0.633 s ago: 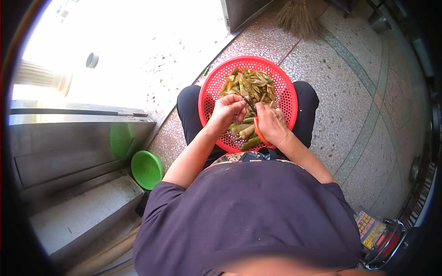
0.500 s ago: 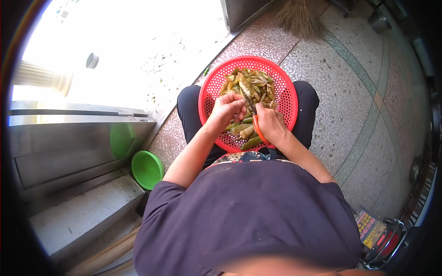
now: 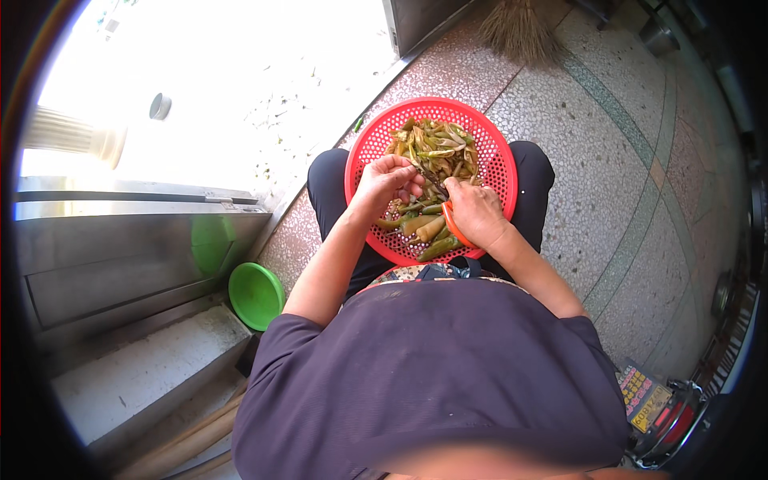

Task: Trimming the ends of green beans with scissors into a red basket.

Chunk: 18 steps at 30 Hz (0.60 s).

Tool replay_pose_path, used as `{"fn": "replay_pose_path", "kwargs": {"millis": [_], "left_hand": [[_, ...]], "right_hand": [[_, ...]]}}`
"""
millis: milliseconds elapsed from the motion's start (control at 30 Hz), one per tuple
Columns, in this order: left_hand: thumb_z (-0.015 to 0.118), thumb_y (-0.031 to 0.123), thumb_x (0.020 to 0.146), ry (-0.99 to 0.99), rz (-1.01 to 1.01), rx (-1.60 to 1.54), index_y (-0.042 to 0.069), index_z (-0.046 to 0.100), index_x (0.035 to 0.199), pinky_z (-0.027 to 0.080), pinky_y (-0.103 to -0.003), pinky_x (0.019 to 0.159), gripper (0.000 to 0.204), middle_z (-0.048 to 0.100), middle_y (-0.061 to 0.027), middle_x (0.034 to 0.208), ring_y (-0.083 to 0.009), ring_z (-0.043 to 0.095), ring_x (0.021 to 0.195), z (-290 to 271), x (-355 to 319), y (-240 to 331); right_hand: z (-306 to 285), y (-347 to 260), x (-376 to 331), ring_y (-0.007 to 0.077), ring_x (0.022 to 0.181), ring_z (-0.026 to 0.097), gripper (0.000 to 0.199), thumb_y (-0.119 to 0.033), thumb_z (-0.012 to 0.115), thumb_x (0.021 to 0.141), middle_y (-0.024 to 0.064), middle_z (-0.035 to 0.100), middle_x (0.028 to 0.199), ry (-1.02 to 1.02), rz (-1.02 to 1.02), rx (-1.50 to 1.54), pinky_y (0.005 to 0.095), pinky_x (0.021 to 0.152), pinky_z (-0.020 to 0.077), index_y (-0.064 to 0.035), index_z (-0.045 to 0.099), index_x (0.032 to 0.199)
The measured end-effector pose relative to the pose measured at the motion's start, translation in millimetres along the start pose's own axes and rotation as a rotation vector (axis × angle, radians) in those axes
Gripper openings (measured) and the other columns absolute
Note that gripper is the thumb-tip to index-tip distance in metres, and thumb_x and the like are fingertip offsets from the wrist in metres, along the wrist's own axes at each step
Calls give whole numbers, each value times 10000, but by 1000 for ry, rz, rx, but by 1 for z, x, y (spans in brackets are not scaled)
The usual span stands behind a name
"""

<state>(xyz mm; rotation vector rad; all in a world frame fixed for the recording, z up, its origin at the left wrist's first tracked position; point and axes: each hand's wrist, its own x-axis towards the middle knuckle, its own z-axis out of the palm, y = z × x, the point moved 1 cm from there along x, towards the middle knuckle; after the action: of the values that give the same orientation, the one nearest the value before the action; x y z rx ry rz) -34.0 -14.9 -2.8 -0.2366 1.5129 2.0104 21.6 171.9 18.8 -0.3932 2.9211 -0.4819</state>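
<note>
Peppers, by the look: whole pods (image 3: 430, 230) lie on the near side of the red perforated basket (image 3: 430, 104), split pieces (image 3: 444, 144) heaped on the far side. Basket sits on the lap, between the knees.

Left hand (image 3: 389, 184): thumb and index pinched together over the basket, just beside the dark blades; can't tell whether a piece sits between the tips. Right hand (image 3: 478, 211): closed around the orange handle of the scissors (image 3: 458, 226), blades angled toward the left fingertips.

Handling, my read: each pod is light, one pinch carries it. Whole ones likely firm but hollow, so they'd dent or split if squeezed hard. Skin looks smooth, a bit glossy; expect slip, more so if wet. Split pieces look limp and thin, easy to tear, likely to cling to each other.

Grip: take whole pods by the stem end, or around the thick shoulder, keeping fingers clear of the blades. Pieces: pinch by one edge, lightly. Scissors: by the handle loops only.
</note>
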Motion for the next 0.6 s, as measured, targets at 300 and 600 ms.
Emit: {"fn": "replay_pose_path", "kwargs": {"millis": [300, 600], "left_hand": [[579, 150, 901, -46, -12, 165, 26, 613, 872, 387, -211, 452, 132, 576, -3, 653, -65, 498, 506, 1, -3, -3], [609, 149, 865, 31, 49, 357, 13, 646, 896, 330, -196, 446, 145, 542, 26, 619, -33, 445, 501, 2, -3, 10]], "right_hand": [[1, 5, -1, 324, 731, 658, 178, -125, 510, 816, 162, 642, 775, 26, -53, 8, 456, 677, 485, -35, 527, 968], [-2, -1, 0, 368, 727, 645, 154, -116, 495, 819, 203, 631, 744, 44, -46, 151, 486, 655, 495, -21, 517, 939]]}}
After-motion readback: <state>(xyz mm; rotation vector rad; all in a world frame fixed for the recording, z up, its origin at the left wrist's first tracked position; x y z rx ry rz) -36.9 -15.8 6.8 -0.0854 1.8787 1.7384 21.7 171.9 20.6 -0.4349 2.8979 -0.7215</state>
